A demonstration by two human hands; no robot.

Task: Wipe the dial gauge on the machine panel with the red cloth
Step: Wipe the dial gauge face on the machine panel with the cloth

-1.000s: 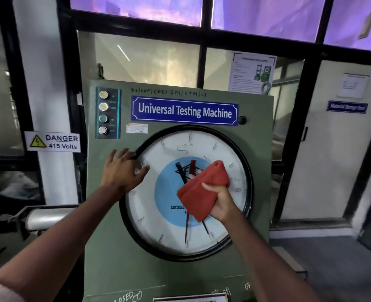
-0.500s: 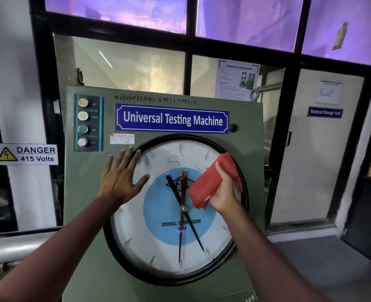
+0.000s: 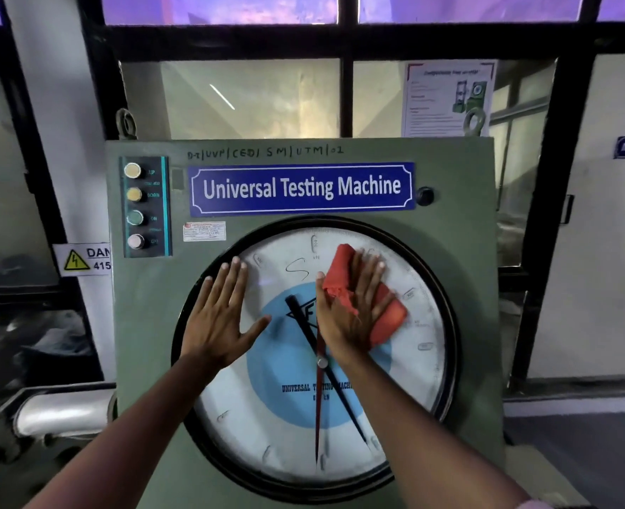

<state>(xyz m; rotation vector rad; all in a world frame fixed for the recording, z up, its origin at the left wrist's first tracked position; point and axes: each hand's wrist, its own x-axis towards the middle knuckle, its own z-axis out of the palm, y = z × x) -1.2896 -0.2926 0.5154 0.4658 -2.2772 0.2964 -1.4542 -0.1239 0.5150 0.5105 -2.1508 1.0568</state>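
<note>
A large round dial gauge (image 3: 419, 380) with a black rim, white face, blue centre and red and black needles fills the lower part of the green machine panel (image 3: 461, 185). My right hand (image 3: 351, 310) lies flat on the upper right of the glass and presses the red cloth (image 3: 388, 321) against it. The cloth shows above and to the right of my fingers. My left hand (image 3: 219, 317) rests flat with spread fingers on the upper left of the dial, across its rim, holding nothing.
A blue "Universal Testing Machine" nameplate (image 3: 301, 188) sits above the dial. A column of several push buttons (image 3: 134, 205) is at the panel's upper left. A yellow danger sign (image 3: 81, 259) hangs left of the panel. Windows and a door stand behind.
The view has come closer to the panel. My right hand flattened the cloth onto the glass higher up on the right. My left hand shifted from the rim further onto the dial face.
</note>
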